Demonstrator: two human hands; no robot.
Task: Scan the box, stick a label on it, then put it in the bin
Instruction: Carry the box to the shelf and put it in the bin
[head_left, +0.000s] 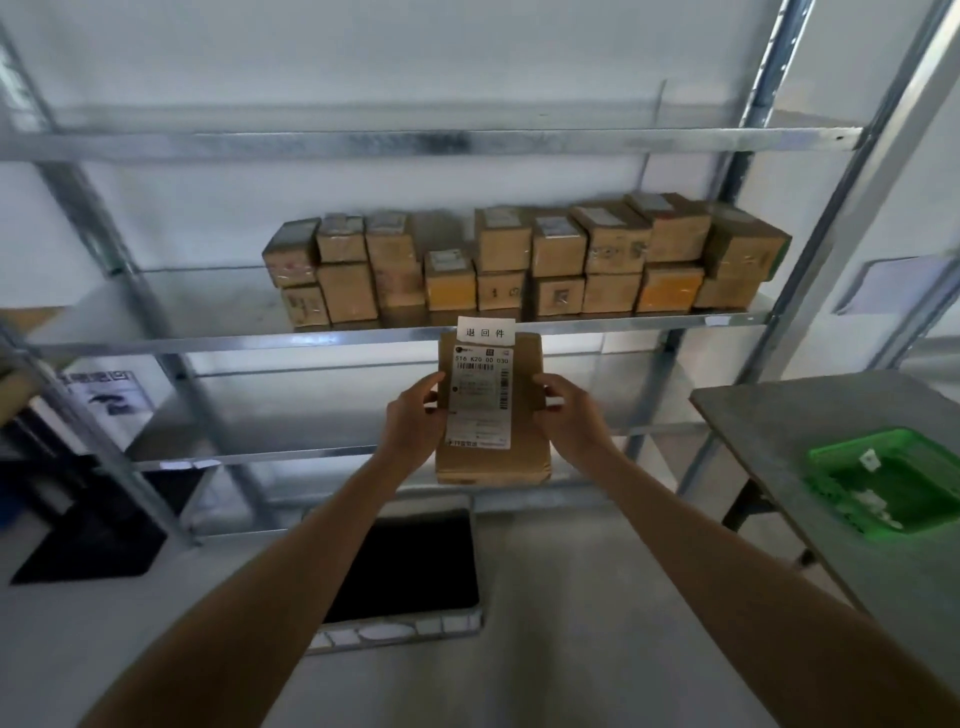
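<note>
Box (493, 415), labelled at top edge, gripped at its sides by left hand (413, 421) and right hand (569, 415); judged step: binning; next: lower into bin (405, 566) below

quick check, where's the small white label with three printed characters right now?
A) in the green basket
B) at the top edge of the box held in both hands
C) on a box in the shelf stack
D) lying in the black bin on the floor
B: the white label sits at the top edge of the box, which the left hand and right hand hold by its sides.
</note>
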